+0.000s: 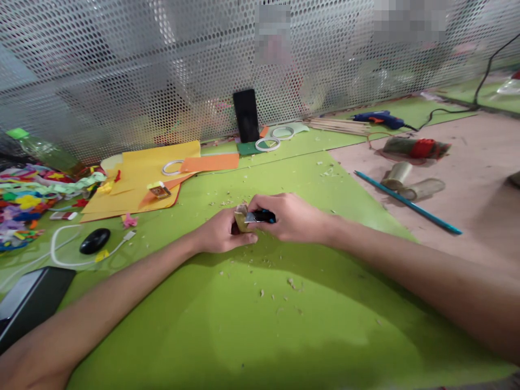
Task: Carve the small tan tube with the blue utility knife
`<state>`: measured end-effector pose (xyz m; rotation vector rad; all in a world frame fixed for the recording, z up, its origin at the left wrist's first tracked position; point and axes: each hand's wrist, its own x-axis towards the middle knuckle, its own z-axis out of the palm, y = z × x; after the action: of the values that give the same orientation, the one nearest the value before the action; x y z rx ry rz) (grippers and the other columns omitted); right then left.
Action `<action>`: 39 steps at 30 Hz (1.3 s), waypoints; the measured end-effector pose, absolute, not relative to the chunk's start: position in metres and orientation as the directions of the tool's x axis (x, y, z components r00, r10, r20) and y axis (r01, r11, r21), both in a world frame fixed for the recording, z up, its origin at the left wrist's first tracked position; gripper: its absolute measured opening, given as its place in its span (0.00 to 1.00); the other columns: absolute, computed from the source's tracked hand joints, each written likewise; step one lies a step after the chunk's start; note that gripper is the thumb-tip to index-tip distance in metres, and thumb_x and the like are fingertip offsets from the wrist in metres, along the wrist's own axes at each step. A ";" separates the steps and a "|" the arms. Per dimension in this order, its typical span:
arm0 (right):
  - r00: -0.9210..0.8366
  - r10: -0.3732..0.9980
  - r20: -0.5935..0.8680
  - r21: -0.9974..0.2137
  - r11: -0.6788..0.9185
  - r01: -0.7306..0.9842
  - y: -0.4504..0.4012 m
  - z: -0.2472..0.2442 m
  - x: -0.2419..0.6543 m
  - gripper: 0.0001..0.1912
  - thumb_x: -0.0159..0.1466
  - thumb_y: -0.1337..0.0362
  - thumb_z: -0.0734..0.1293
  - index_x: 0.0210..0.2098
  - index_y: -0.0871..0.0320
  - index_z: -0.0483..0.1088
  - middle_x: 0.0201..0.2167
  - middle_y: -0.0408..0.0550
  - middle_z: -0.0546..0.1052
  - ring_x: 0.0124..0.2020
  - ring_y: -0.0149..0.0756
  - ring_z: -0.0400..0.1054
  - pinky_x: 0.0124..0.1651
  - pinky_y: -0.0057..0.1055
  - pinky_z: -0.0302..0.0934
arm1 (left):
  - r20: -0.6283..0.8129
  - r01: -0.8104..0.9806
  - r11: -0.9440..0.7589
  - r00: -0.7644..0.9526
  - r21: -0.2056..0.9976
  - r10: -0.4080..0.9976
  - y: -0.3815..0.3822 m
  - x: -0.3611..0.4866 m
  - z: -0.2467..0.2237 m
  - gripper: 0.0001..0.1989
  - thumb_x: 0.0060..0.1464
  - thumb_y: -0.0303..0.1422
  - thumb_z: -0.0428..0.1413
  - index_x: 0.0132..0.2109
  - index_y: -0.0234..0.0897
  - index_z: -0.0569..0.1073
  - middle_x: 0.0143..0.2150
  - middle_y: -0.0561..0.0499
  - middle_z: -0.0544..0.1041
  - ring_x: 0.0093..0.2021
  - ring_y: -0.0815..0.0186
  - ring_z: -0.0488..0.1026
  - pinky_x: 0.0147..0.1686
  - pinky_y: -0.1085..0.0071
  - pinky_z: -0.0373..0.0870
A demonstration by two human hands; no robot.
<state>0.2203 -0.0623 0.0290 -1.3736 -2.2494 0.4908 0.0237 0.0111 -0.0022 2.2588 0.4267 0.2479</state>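
My left hand (221, 232) is wrapped round a short tan tube (241, 218), which looks like a piece of bamboo, with its jagged upper end showing. In my right hand (286, 216) is a utility knife (262, 217) with a dark handle. Its blade lies against the right side of the tube's upper end. The two hands are close together over the green tabletop (227, 330). Pale shavings (291, 283) are scattered beneath and beyond them. My fingers hide the lower part of the tube.
Behind stands a perforated metal screen (195, 81) with a black phone (246, 116) leaning on it. Paper sheets (162, 162), a black mouse (95, 241) and a cable are at left. On the right are a teal stick (410, 203), tube pieces (422, 188) and a glue gun (379, 119).
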 end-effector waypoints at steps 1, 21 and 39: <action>-0.407 0.892 0.197 -0.519 0.447 0.729 -0.062 0.029 0.221 0.10 0.62 0.59 0.63 0.42 0.56 0.69 0.32 0.45 0.77 0.27 0.29 0.66 0.28 0.26 0.48 | 0.037 0.222 -0.618 0.925 0.754 0.377 0.011 0.024 -0.002 0.14 0.55 0.42 0.56 0.38 0.35 0.65 0.32 0.53 0.64 0.31 0.69 0.61 0.32 0.71 0.61; -0.270 0.914 0.303 -0.435 0.384 0.814 -0.060 0.026 0.225 0.11 0.60 0.63 0.61 0.41 0.56 0.69 0.33 0.45 0.78 0.28 0.30 0.66 0.29 0.27 0.49 | 0.008 0.169 -0.442 0.929 0.881 0.371 0.011 0.015 0.002 0.14 0.54 0.32 0.56 0.46 0.38 0.61 0.40 0.50 0.69 0.37 0.67 0.67 0.37 0.68 0.66; -0.290 0.901 0.323 -0.169 0.356 0.919 -0.055 0.013 0.223 0.09 0.62 0.59 0.58 0.33 0.56 0.66 0.28 0.44 0.74 0.23 0.29 0.58 0.25 0.29 0.38 | -0.028 0.154 -0.294 0.920 0.943 0.392 0.010 0.013 0.001 0.19 0.54 0.31 0.54 0.50 0.38 0.54 0.38 0.51 0.71 0.32 0.71 0.65 0.32 0.72 0.63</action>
<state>0.2235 -0.0552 0.0130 -1.5988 -2.2633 -0.0700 0.0132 0.0103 0.0009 1.8726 0.4018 0.2449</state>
